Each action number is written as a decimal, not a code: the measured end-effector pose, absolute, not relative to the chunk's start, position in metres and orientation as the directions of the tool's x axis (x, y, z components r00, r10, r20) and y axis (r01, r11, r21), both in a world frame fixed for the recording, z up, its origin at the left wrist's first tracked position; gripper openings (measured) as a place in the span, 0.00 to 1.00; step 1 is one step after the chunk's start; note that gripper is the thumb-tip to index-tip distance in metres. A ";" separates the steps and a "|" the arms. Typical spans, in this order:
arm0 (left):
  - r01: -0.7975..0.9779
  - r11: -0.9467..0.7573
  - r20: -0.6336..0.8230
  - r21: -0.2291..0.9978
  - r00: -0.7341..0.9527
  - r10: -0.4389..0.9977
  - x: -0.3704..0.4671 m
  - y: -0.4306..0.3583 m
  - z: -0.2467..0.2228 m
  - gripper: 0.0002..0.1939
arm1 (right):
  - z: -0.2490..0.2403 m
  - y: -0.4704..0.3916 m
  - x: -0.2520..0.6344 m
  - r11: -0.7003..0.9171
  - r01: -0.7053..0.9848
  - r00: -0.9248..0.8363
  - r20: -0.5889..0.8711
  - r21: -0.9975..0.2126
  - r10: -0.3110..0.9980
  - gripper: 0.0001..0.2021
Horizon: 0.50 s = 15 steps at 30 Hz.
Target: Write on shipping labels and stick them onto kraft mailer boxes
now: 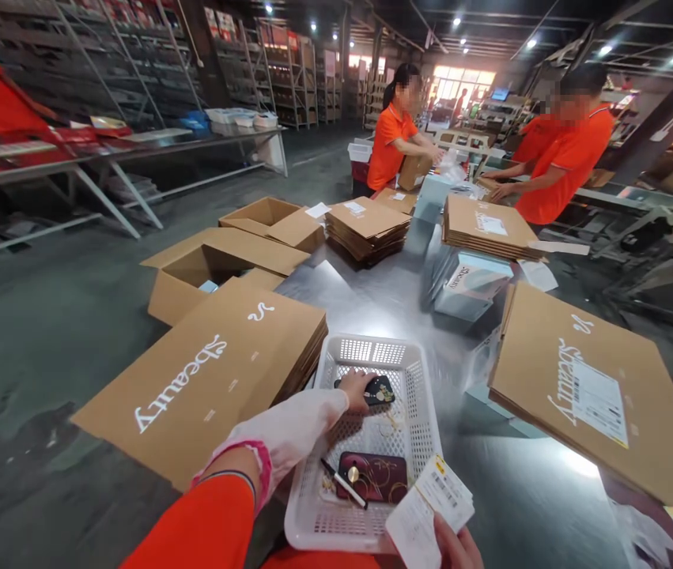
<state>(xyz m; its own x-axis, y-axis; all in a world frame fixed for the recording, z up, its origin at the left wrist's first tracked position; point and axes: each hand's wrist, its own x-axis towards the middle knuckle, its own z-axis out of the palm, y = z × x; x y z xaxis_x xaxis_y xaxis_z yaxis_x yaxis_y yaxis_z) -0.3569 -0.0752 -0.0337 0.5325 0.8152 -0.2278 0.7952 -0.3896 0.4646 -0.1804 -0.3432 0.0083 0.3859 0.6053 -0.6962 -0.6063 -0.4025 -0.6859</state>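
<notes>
While my left hand [357,389] reaches into the white perforated plastic basket [372,352], its fingers close on a small black patterned compact [379,389] near the basket's far end. Nearer me in the basket lies a dark red patterned case [375,476]. At the basket's near right corner, my right hand [458,545] pinches what look like white paper labels [431,506].

Basket [425,411] is set centrally on table [372,300], flanked by cardboard stacks left [206,379] and right [597,387]; phone case [372,476] lies inside.
</notes>
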 end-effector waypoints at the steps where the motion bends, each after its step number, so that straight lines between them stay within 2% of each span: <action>1: 0.792 -0.407 -0.219 0.455 0.542 0.811 -0.356 -0.072 -0.034 0.47 | 0.010 -0.341 -0.181 -0.405 -0.606 0.373 -0.694 -0.685 0.616 0.31; 7: 0.760 -0.457 -0.157 0.461 0.577 0.801 -0.350 -0.053 -0.037 0.48 | 0.021 -0.317 -0.188 -0.354 -0.578 0.369 -0.623 -0.735 0.690 0.28; 10: 0.753 -0.426 -0.151 0.502 0.561 0.814 -0.350 -0.045 -0.038 0.49 | 0.013 -0.293 -0.196 -0.369 -0.588 0.303 -0.619 -0.720 0.725 0.26; 15: 0.745 -0.355 -0.137 0.565 0.509 0.850 -0.352 -0.035 -0.027 0.47 | -0.022 -0.217 -0.215 -0.422 -0.638 0.278 -0.703 -0.644 0.654 0.19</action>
